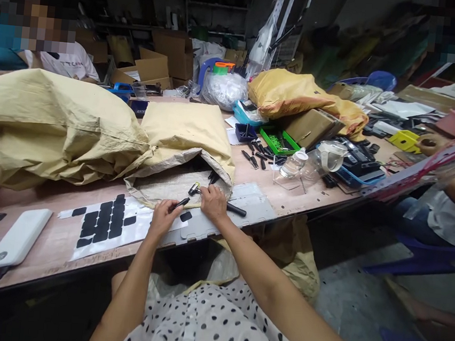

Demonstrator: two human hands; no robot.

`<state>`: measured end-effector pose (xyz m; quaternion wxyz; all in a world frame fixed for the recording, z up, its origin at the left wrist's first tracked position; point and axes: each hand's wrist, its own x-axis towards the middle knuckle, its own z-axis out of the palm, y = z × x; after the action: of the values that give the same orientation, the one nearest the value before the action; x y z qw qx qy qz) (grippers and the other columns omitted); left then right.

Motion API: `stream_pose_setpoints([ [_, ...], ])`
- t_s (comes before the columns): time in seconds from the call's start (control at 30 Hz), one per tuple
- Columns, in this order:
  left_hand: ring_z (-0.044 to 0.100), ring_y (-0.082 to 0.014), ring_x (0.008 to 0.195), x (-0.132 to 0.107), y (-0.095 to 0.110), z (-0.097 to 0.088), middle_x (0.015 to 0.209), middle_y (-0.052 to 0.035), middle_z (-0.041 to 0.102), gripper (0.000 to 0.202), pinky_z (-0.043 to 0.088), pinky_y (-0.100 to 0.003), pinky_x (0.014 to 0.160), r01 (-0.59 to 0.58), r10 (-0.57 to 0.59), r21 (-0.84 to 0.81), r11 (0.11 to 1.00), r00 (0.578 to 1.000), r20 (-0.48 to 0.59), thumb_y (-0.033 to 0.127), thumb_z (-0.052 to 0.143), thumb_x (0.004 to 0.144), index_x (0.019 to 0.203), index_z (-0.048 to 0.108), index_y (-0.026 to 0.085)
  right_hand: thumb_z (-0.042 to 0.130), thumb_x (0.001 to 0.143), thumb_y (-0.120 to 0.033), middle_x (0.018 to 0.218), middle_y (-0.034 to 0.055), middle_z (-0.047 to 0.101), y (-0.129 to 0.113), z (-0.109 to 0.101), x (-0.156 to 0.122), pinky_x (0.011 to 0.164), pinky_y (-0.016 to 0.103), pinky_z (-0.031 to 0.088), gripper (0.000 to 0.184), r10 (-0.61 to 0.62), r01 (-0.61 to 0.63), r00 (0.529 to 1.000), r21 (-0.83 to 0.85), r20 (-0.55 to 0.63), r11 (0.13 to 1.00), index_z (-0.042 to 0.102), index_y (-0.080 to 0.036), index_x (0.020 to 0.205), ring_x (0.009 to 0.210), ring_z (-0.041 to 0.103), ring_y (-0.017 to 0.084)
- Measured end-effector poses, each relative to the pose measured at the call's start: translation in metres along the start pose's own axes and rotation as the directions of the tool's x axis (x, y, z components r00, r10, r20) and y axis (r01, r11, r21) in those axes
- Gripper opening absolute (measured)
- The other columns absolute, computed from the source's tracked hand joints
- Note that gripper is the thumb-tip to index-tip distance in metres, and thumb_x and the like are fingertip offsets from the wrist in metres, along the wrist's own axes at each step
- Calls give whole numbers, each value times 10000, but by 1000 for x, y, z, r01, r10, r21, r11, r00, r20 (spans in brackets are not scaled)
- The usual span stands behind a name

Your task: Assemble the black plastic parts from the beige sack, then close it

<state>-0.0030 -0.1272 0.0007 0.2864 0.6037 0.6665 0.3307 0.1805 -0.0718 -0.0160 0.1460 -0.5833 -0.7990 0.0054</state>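
Observation:
My left hand (162, 218) pinches a slim black pointed piece (182, 202) near the table's front edge. A small hammer (236, 210) is gripped in my right hand (213, 202); its metal head with a yellowish face points left, and its black handle sticks out to the right. Both hands are over a grey sheet (254, 200), in front of the open mouth of a cream sack (191, 127). Dark pieces show inside that sack. A single black square patch (186, 216) lies between my hands. Left of them is a white sheet (135, 204) with rows of black rounded patches (104, 220).
A white power bank (19, 239) with a cable lies at the left. A bulging sack (50, 126) fills the back left. Farther right stand a green tray (279, 141), a clear jug (329, 156) and a yellow sack (291, 93). People sit at the far left and right.

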Motion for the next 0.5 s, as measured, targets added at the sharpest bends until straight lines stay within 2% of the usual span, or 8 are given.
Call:
stream_pose_setpoints([
  [0.07,615,-215,885,-20,4,-7,929,-33,715,355,497,-345,842,16,11,-168,986,988,155,541,542,876,968,699,236,453,980,-199,1057,114,613,0,0,0,797,348,360,330,-7,7,1000,-1,-5,1000,661,-234,1234,987,499,258],
  [0.13,631,-209,880,-46,5,-8,899,-35,717,464,503,-339,846,78,27,-271,959,931,364,643,507,885,993,691,231,447,984,-205,1048,114,610,1,1,0,797,348,359,326,-8,8,1000,-4,-10,1000,662,-231,1229,983,495,257],
  [0.2,638,-201,828,-74,1,-1,822,-37,710,534,508,-331,820,171,33,-291,941,812,583,713,513,862,955,686,216,450,985,-211,1037,113,607,1,1,0,795,349,358,323,-4,4,1000,-7,-9,1000,661,-232,1229,979,494,258],
  [0.27,638,-189,771,-95,-10,15,766,-32,698,542,509,-315,773,247,-4,-234,940,696,718,720,528,851,903,674,201,457,981,-210,1032,112,608,1,0,0,793,350,358,322,-3,3,1000,-5,-3,1000,661,-234,1229,977,494,260],
  [0.3,646,-190,765,-103,-16,24,757,-32,699,514,508,-310,762,266,-52,-176,948,672,739,688,519,869,887,666,196,456,981,-207,1033,112,609,0,0,0,792,351,359,323,-3,3,1000,-4,0,1000,662,-233,1228,977,495,260],
  [0.33,662,-198,779,-109,-24,34,766,-39,707,469,508,-312,764,274,-125,-88,958,670,732,631,498,901,881,663,192,451,982,-204,1036,114,610,0,0,1,792,351,359,324,-1,1,1000,-4,3,1000,662,-230,1226,976,496,260],
  [0.4,704,-234,880,-116,-37,50,852,-74,744,368,510,-329,803,266,-301,156,951,694,654,483,456,948,895,676,193,438,987,-202,1042,118,612,-1,-1,1,791,350,360,327,2,-2,1000,-4,7,1000,664,-220,1223,976,498,258],
  [0.5,702,-304,1104,-120,-47,61,1084,-144,763,252,506,-369,891,204,-484,508,837,708,514,327,521,900,981,725,201,438,988,-204,1047,119,611,-1,0,1,793,346,360,328,2,-2,1000,1,2,1000,662,-219,1227,974,496,255],
])
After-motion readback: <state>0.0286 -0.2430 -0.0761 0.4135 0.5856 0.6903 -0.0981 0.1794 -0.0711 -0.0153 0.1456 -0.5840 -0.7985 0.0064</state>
